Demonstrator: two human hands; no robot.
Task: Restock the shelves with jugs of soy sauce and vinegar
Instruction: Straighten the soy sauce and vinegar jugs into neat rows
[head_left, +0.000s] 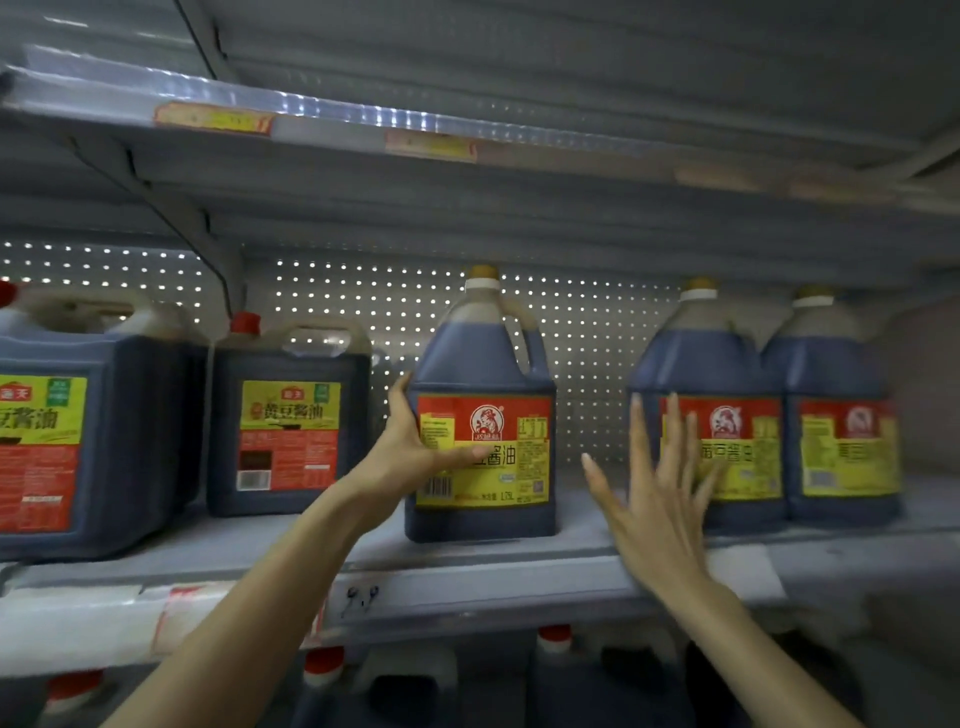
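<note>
Jugs: all hold dark liquid up to the shoulder, caps on.
Middle jug (483, 415): yellow cap, red-and-yellow label, upright on the shelf (467, 577) near its front edge.
Left hand (410, 447): clasps that jug's left corner, with fingers up the side and thumb across the label.
Right hand (660, 499): flat, fingers spread, holding nothing, in front of the nearer right jug (727, 374). Touching or not, I cannot tell, as it is blurred.
Room: a bare gap on the shelf between the held jug and the right pair, and a narrower one to its left.
Count: two square jugs (288, 415) with red caps at left, three yellow-capped, and at least three red caps on the lower jugs (322, 667).
</note>
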